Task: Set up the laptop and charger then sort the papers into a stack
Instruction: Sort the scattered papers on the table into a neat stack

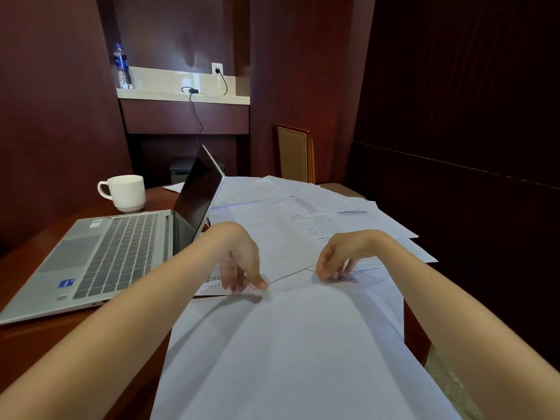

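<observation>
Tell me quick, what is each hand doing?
Left hand: pinches the far edge of the sheet.
Right hand: pinches the same edge.

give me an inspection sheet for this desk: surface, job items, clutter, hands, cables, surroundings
Surface: brown wooden table, its right side largely covered by papers.
Job's things: laptop open at left, screen dark; loose papers spread out, unstacked; front sheet blank side up, nearest the person.
Clutter: white mug beyond the laptop; water bottle on the ledge.
Hands: left hand and right hand each pinch the front sheet's far edge.
Cables: charger brick on the ledge, plugged into the wall socket; its cable drops behind the laptop, end hidden.
Surroundings: chair past the table; dark wood panelling.
</observation>
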`<state>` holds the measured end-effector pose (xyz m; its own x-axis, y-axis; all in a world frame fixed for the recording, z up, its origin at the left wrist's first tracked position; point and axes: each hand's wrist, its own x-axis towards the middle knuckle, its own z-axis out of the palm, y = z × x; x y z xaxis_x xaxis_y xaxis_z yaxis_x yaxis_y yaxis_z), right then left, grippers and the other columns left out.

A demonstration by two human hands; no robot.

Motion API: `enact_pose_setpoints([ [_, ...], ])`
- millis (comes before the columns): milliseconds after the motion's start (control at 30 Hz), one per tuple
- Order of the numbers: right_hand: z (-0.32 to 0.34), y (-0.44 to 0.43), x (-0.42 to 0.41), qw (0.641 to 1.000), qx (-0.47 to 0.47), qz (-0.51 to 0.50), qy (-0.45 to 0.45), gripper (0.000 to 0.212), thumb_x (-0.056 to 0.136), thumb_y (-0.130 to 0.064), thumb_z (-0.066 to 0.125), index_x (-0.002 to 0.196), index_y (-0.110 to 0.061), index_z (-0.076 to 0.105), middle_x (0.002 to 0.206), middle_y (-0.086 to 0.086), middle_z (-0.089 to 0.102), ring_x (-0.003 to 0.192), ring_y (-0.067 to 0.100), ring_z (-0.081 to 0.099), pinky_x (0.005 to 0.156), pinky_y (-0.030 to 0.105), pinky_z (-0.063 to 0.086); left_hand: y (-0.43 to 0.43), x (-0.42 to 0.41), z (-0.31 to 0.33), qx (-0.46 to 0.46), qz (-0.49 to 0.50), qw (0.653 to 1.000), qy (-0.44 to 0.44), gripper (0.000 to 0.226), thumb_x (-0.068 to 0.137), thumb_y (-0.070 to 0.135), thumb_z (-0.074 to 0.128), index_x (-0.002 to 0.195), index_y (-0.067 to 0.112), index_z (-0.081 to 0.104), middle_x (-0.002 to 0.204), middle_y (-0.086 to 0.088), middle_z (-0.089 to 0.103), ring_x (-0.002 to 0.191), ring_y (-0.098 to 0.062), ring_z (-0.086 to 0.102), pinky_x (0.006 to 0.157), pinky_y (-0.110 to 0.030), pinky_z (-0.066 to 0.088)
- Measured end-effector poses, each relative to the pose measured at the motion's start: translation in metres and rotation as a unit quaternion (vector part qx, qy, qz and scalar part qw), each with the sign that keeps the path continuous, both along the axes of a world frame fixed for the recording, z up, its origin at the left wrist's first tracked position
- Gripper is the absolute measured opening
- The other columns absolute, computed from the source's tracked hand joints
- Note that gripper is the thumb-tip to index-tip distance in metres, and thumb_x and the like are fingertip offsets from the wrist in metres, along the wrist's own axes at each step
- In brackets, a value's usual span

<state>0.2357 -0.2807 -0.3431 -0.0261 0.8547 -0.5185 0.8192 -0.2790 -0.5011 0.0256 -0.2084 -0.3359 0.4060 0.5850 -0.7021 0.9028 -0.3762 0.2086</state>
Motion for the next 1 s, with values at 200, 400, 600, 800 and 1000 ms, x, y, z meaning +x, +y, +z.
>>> enact_pose_setpoints([
  [200,-0.022,0.027,-0.006,0.960,0.203,-0.190,-0.022,0.043,0.092,-0.020,0.056,0.128,0.002,0.050,0.130,0.017,0.051,0.119,0.031,0.049,0.096,0.036,0.042,0.013,0.001,-0.024,0.183,0.134,0.961,-0.157,0.059,0.092,0.044,0.051,0.130,0.000,0.042,0.118,-0.011,0.058,0.093,-0.025,0.054,0.075,-0.028,0.042],
  [400,-0.041,0.047,-0.001,0.907,0.199,-0.362,0.082,0.023,0.084,-0.006,0.058,0.068,-0.007,0.041,0.063,0.009,0.045,0.049,0.020,0.040,0.044,0.022,0.032,0.029,-0.014,-0.037,-0.028,0.417,0.781,-0.464,0.037,0.088,0.005,0.055,0.119,0.007,0.036,0.084,-0.011,0.044,0.067,-0.022,0.052,0.057,-0.029,0.047],
  [600,-0.040,0.043,0.008,0.900,0.152,-0.373,0.167,0.017,0.081,0.003,0.056,0.073,-0.005,0.043,0.041,0.008,0.051,0.028,0.015,0.041,0.034,0.013,0.024,0.028,-0.011,-0.042,-0.008,0.426,0.787,-0.447,0.060,0.083,0.013,0.063,0.133,-0.003,0.033,0.064,-0.011,0.055,0.052,-0.019,0.055,0.044,-0.023,0.046],
  [800,-0.031,0.015,0.016,0.895,0.069,-0.330,0.293,0.010,0.088,-0.008,0.057,0.081,-0.010,0.051,0.074,0.008,0.060,0.059,0.019,0.059,0.039,0.019,0.038,0.027,0.002,-0.043,0.003,0.386,0.801,-0.457,0.050,0.085,0.012,0.065,0.126,-0.002,0.042,0.118,-0.018,0.052,0.109,-0.034,0.057,0.091,-0.043,0.050],
  [1000,-0.040,0.016,0.045,0.803,0.193,-0.495,0.270,0.007,0.092,-0.011,0.049,0.096,-0.005,0.047,0.071,0.008,0.040,0.058,0.020,0.041,0.045,0.023,0.042,0.006,-0.001,-0.020,0.001,0.304,0.754,-0.582,0.028,0.096,-0.002,0.043,0.071,0.010,0.042,0.072,-0.004,0.035,0.027,0.012,0.043,0.039,-0.002,0.034],
])
